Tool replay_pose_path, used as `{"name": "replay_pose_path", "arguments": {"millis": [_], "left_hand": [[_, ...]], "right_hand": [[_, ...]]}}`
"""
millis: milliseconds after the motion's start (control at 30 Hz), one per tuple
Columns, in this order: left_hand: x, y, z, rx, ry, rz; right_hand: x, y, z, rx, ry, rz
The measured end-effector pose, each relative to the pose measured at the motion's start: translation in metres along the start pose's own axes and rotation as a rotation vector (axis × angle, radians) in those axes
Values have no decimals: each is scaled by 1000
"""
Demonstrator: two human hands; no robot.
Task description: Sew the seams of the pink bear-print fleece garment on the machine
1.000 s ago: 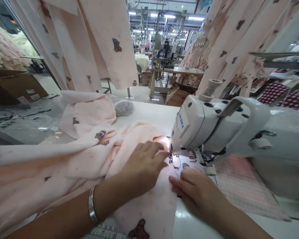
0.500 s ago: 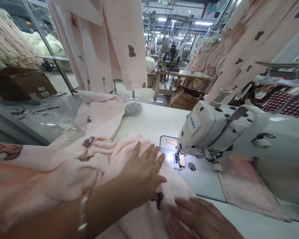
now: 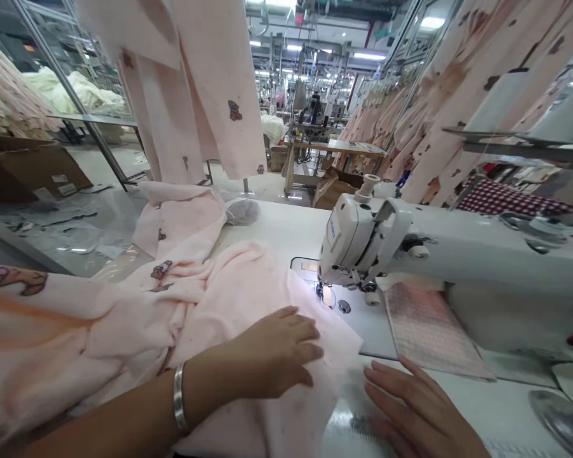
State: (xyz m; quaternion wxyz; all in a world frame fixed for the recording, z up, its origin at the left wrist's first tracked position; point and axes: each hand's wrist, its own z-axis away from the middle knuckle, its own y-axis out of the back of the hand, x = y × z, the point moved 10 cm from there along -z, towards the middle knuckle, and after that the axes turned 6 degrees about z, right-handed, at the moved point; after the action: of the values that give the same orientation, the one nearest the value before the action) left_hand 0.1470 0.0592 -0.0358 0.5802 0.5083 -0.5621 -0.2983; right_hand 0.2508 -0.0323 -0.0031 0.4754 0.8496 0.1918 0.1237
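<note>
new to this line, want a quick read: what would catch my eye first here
The white sewing machine stands right of centre on the table. In front of it the pale pink fabric with bear prints is heaped to the left, the left hand flat on it and the right hand open beside its edge. More pink pieces hang overhead.

Two grips, left grip (image 3: 273,353) and right grip (image 3: 413,410); one pink cloth (image 3: 239,286) under the left grip; one sewing machine (image 3: 363,235) just beyond; one bracelet (image 3: 179,404) behind it; one checked mat (image 3: 424,331).

Left hand (image 3: 277,353) and right hand (image 3: 423,413) lie open, palm-down.
</note>
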Motion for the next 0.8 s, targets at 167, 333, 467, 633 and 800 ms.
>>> {"name": "replay_pose_path", "arguments": {"millis": [167, 333, 467, 633, 800], "left_hand": [[-47, 5, 2, 106, 267, -134], [-22, 10, -20, 32, -22, -75], [-31, 7, -23, 21, 21, -30], [-63, 5, -16, 77, 225, 8], [-78, 0, -16, 58, 326, 12]], "right_hand": [[-21, -7, -20, 28, 130, 48], [-20, -26, -42, -12, 141, -45], [14, -53, -54, -98, -16, 4], [51, -84, -64, -177, -124, 87], [60, -84, -71, -143, -189, 62]]}}
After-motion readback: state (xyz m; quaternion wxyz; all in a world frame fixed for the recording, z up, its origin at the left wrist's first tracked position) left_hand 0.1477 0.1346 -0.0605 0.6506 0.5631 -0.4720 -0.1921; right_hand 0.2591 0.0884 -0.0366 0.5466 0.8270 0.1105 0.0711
